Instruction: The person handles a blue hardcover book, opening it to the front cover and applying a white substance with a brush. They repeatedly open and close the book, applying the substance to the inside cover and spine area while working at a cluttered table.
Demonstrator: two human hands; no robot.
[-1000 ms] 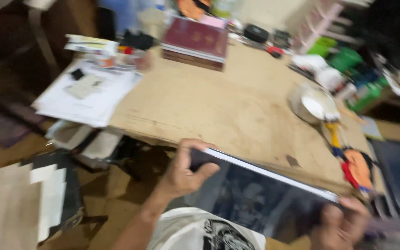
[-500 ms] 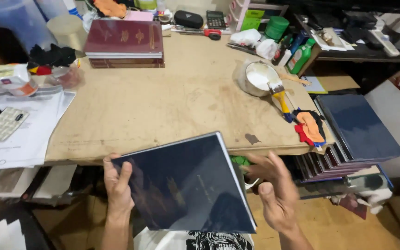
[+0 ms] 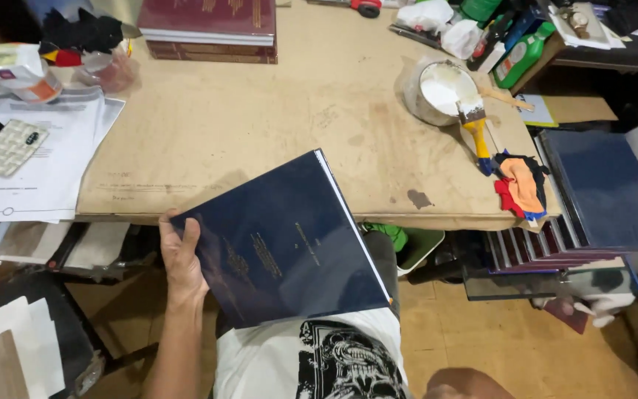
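My left hand (image 3: pixel 180 260) grips the left edge of a dark blue hardcover book (image 3: pixel 282 240), thumb on the cover. The book lies tilted over my lap, its far corner overlapping the front edge of the brown work table (image 3: pixel 260 133). A rounded patch of skin (image 3: pixel 467 384) shows at the bottom edge, to the right of my printed white shirt (image 3: pixel 311 362); it may be my right hand or arm, and its fingers are hidden.
On the table are a white paste pot (image 3: pixel 441 92) with a yellow-handled brush (image 3: pixel 475 133), coloured rags (image 3: pixel 520 185), maroon books (image 3: pixel 208 26) and papers (image 3: pixel 35 166) with a calculator (image 3: pixel 9 146). A stack of blue and maroon books (image 3: pixel 592 199) stands at the right.
My right hand has let go of the book and dropped toward the bottom edge. My left hand alone now holds the book, which sits higher against the table edge.
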